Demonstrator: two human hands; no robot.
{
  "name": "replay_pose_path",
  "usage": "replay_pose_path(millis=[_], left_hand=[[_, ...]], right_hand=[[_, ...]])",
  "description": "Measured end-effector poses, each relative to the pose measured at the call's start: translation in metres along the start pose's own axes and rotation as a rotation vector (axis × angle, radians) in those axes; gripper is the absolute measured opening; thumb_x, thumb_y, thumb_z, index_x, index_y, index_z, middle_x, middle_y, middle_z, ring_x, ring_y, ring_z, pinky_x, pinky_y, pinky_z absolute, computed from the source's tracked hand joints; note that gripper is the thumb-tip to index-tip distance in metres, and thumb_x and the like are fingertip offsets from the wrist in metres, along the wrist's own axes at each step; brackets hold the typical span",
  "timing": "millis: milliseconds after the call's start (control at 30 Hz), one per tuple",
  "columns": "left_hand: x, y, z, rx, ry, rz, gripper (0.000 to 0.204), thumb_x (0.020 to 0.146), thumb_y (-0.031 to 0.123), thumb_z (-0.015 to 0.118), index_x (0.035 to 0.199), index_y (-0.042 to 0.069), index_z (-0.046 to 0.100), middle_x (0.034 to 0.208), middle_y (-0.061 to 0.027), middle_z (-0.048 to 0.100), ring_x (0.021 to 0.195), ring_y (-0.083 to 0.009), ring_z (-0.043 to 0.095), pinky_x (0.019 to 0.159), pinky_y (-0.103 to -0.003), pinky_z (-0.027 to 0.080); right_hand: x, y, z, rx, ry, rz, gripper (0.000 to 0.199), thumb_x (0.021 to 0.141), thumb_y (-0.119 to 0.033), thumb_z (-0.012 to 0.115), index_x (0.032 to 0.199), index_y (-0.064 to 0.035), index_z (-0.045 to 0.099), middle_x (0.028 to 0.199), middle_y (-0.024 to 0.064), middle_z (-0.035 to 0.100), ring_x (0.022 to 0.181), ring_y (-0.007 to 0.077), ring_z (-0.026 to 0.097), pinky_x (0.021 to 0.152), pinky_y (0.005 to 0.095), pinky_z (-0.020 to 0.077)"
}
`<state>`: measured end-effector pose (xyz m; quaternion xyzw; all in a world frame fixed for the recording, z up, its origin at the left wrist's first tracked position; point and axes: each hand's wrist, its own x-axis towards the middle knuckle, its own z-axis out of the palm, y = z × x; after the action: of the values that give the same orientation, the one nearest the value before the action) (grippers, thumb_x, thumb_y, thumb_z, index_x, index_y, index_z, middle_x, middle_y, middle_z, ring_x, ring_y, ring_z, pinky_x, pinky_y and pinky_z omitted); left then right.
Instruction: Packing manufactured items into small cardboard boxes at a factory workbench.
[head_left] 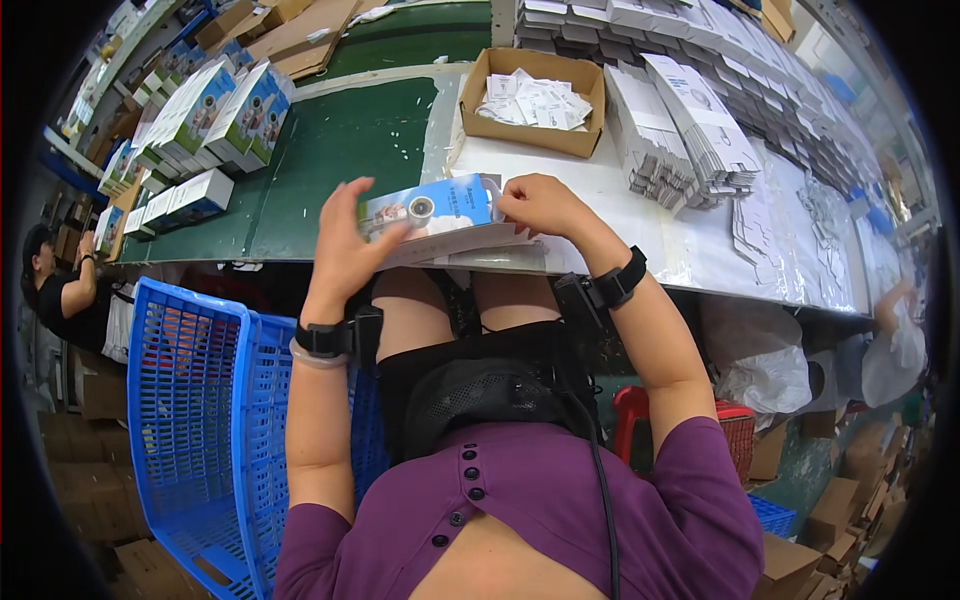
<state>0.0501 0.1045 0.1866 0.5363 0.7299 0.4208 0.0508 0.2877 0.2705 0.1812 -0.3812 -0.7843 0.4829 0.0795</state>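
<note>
A blue and white printed carton (pixel 440 208) lies on its side at the near edge of the table, in front of me. Its right end stands open, with a white flap showing there. My left hand (pixel 350 235) is at the carton's left end, thumb and fingers spread wide, the thumb over the carton's lower edge. At the other end my right hand (pixel 548 205) is closed, its fingertips pinched at the white end flap (pixel 494 198). Whatever is inside the carton is hidden.
An open cardboard box (pixel 532 140) of small white printed papers stands beyond the carton. Stacks of flat white cartons (pixel 690 125) fill the right side. Finished-looking cartons (pixel 205 120) stand at left. A blue plastic crate (pixel 240 400) is by my left arm; a co-worker (pixel 68 285) is farther left.
</note>
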Motion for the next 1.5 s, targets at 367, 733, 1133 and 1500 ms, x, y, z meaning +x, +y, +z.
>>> replay_pose_path(millis=[367, 733, 1133, 1500], left_hand=[[0.024, -0.008, -0.002, 0.397, -0.311, 0.356, 0.096, 0.046, 0.039, 0.092, 0.127, 0.006, 0.053, 0.120, -0.0131, 0.060, 0.117, -0.0340, 0.054, 0.112, -0.053, 0.031], [0.025, -0.022, -0.016, 0.342, -0.125, 0.535, 0.091, 0.048, 0.030, 0.092, 0.127, 0.008, 0.053, 0.122, -0.0112, 0.060, 0.118, -0.0334, 0.054, 0.114, -0.053, 0.027], [0.031, -0.035, -0.027, 0.350, -0.055, 0.569, 0.094, 0.049, 0.032, 0.092, 0.130, 0.008, 0.051, 0.128, -0.0107, 0.058, 0.123, -0.0341, 0.052, 0.115, -0.053, 0.026], [0.032, -0.010, -0.008, 0.252, -0.221, 0.383, 0.079, 0.062, 0.035, 0.087, 0.127, 0.005, 0.054, 0.124, -0.0186, 0.058, 0.119, -0.0376, 0.053, 0.112, -0.052, 0.031]], right_hand=[[-0.031, 0.024, -0.026, -0.206, 0.252, -0.019, 0.029, 0.084, -0.029, 0.052, 0.076, -0.0057, 0.068, 0.069, 0.0063, 0.071, 0.065, 0.0210, 0.070, 0.065, 0.0319, 0.0526], [-0.063, 0.032, -0.017, -0.310, 0.458, -0.186, 0.021, 0.086, -0.019, 0.057, 0.077, -0.0004, 0.062, 0.064, 0.0136, 0.063, 0.058, 0.0266, 0.065, 0.056, 0.0342, 0.0498], [-0.069, 0.008, -0.001, -0.332, 0.595, -0.369, 0.017, 0.084, -0.018, 0.060, 0.078, -0.0025, 0.062, 0.065, 0.0170, 0.061, 0.059, 0.0374, 0.060, 0.055, 0.0415, 0.0472], [-0.020, 0.014, -0.015, -0.416, 0.288, -0.209, 0.028, 0.088, -0.028, 0.051, 0.079, -0.0051, 0.064, 0.072, 0.0148, 0.067, 0.070, 0.0345, 0.066, 0.066, 0.0442, 0.0509]])
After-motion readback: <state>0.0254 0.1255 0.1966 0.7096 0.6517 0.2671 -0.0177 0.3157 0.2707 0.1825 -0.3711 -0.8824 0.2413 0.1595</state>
